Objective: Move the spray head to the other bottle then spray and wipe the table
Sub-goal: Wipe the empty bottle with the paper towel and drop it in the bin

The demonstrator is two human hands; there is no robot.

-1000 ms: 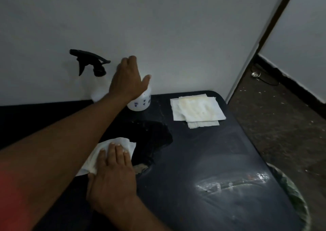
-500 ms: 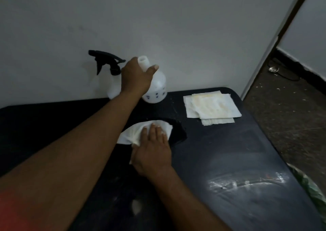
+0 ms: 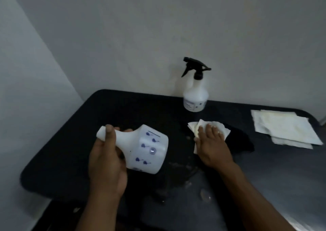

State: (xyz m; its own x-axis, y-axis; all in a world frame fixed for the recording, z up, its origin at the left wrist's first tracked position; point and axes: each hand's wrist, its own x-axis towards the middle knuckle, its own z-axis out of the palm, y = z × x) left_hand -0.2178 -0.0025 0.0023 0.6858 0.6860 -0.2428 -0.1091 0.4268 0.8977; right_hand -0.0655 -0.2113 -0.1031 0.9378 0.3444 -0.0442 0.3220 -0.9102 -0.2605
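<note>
The spray head (image 3: 195, 68) sits on the white bottle (image 3: 195, 96) at the far edge of our black table (image 3: 70, 151). Our left hand (image 3: 107, 162) has its fingers wrapped tight around the neck of the tipped open bottle (image 3: 144, 147). To its right, our right hand (image 3: 210, 146) presses a white cloth (image 3: 208, 127) flat, fingers together, with folded cloths (image 3: 284, 128) far right.

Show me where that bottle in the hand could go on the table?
Bare black tabletop lies left of the headless white plastic bottle in the left hand. Crowded: around the black-headed spray bottle, the crumpled white tissue under the right hand, and the stacked napkins.
</note>
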